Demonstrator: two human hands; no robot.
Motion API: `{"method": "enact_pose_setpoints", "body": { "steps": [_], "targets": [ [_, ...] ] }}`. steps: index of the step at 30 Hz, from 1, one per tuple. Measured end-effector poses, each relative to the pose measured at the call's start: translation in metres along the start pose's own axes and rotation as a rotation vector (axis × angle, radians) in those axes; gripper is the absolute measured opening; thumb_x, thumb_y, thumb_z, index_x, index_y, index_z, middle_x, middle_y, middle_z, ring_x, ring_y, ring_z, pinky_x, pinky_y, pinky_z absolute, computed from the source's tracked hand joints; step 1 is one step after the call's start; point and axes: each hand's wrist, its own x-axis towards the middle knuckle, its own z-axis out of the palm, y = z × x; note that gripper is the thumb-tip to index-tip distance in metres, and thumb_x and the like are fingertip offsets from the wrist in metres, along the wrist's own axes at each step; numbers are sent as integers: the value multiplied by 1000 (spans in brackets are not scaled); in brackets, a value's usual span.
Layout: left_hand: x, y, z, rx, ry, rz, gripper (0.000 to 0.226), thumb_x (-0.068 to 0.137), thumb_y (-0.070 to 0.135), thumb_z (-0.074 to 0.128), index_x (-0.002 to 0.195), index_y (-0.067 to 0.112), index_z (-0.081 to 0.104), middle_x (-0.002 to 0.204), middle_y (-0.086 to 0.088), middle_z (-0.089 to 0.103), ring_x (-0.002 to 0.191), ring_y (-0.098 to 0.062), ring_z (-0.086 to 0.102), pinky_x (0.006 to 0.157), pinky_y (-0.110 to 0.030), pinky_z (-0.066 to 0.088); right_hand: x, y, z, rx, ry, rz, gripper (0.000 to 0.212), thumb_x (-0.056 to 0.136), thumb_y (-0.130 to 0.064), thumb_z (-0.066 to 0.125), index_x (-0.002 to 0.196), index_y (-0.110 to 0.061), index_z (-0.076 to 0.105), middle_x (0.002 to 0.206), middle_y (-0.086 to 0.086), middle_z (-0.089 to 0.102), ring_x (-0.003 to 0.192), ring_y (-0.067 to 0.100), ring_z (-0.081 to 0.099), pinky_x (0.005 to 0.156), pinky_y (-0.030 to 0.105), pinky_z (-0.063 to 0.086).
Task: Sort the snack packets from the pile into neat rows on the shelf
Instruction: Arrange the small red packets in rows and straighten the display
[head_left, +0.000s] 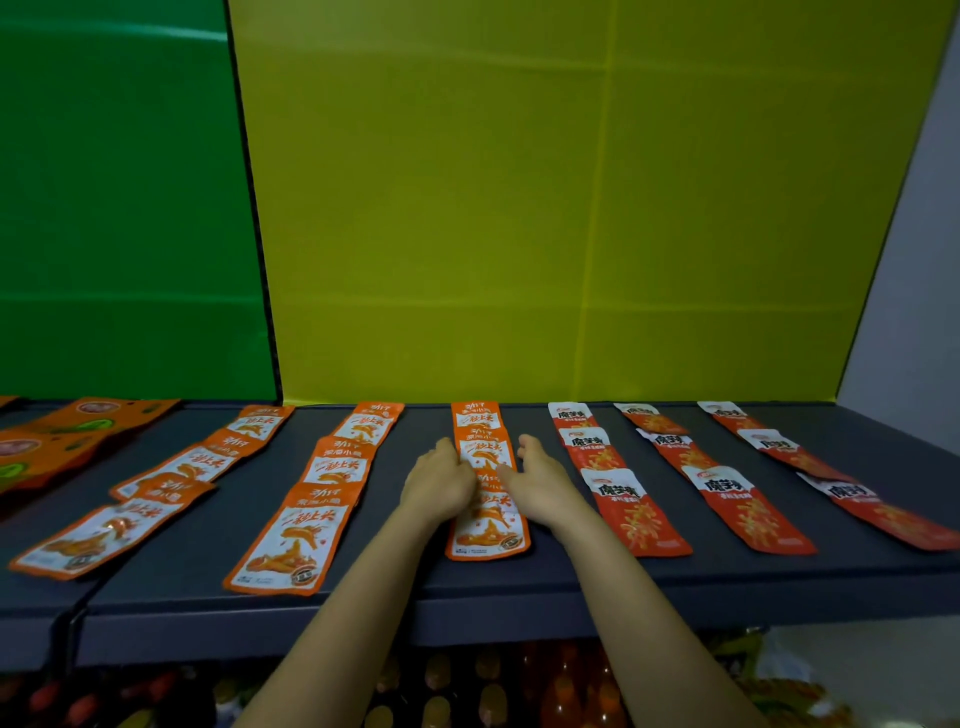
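"一秒上头" on orange packets (283, 540); "魔芋爽" on red packets (631, 512).

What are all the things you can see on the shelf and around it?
orange packets: three rows of about three, orange and white, left and middle of shelf
red packets: three rows of three, red and white, right side
orange bags: a few, orange with green, far left
shelf: one, dark grey
back panels: one green, one yellow
bottles: several, orange, dim, below shelf
left hand: left edge of middle orange row
right hand: right edge of same row
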Motion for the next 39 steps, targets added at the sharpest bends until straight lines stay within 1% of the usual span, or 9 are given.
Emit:
{"method": "enact_pose_setpoints", "body": {
  "steps": [8, 14, 18, 21, 25, 29, 33, 36, 39],
  "targets": [
    [24, 0, 9, 144, 82, 40, 26, 96, 17, 32, 112, -1, 43, 117, -20, 59, 106, -35, 56, 83, -40, 42, 32, 4, 12, -228, 94, 34, 58, 98, -28, 36, 148, -9, 13, 146, 13, 39, 134, 30, 37, 107, 40, 30],
    [30, -2, 11, 192, 65, 43, 36, 97, 21, 30, 123, -2, 38, 124, -20, 56, 112, -35, 53, 88, -41, 41, 36, 7, 15, -265, 106, 7, 57, 99, -27, 34, 149, -9, 11, 147, 12, 39, 134, 29, 36, 108, 40, 29],
    [22, 1, 10, 123, 93, 40, 53, 99, 20, 31, 145, -2, 18, 144, -19, 41, 131, -31, 41, 102, -39, 36, 34, 6, 14, -228, 109, -3, 56, 99, -25, 34, 148, -9, 12, 147, 14, 37, 134, 30, 36, 107, 39, 31],
    [7, 10, 3, -38, 246, 119, 35, 98, 15, 34, 129, 1, 42, 130, -17, 53, 123, -31, 47, 95, -37, 38, 34, 6, 13, -110, 152, -27, 54, 98, -22, 37, 147, -8, 19, 149, 12, 35, 137, 30, 33, 108, 40, 31],
    [-13, 15, -35, -85, 370, 251, 32, 97, 9, 39, 125, 1, 50, 130, -15, 56, 123, -26, 50, 99, -30, 37, 23, -4, 8, -17, 278, -158, 43, 97, -17, 42, 139, -10, 40, 144, 8, 44, 132, 26, 39, 107, 38, 34],
    [-30, -15, -90, -59, 265, 245, 32, 96, 8, 40, 125, 2, 54, 129, -13, 58, 123, -23, 51, 101, -29, 37, 0, -36, 10, 38, 279, -282, 37, 95, -13, 44, 131, -12, 50, 135, 7, 53, 126, 23, 47, 103, 33, 36],
    [-40, -60, -126, 109, 143, 121, 23, 96, 10, 39, 105, -3, 55, 110, -20, 60, 110, -32, 53, 80, -32, 36, -9, -72, 36, 8, 147, -310, 37, 94, -12, 45, 130, -9, 52, 133, 8, 56, 124, 23, 51, 104, 32, 38],
    [-43, -83, -137, 244, 120, 51, 45, 99, 19, 37, 138, -2, 37, 146, -20, 39, 135, -27, 38, 102, -27, 31, -12, -87, 67, -41, 72, -256, 36, 94, -15, 45, 128, -7, 51, 134, 11, 56, 124, 26, 51, 104, 37, 39],
    [-49, -102, -136, 279, 61, 82, 51, 100, 24, 34, 146, 5, 26, 154, -12, 28, 141, -22, 29, 109, -24, 24, -21, -89, 93, -149, -47, -151, 36, 96, -25, 44, 128, -9, 49, 136, 9, 53, 125, 27, 49, 102, 36, 41]
  ]
}}
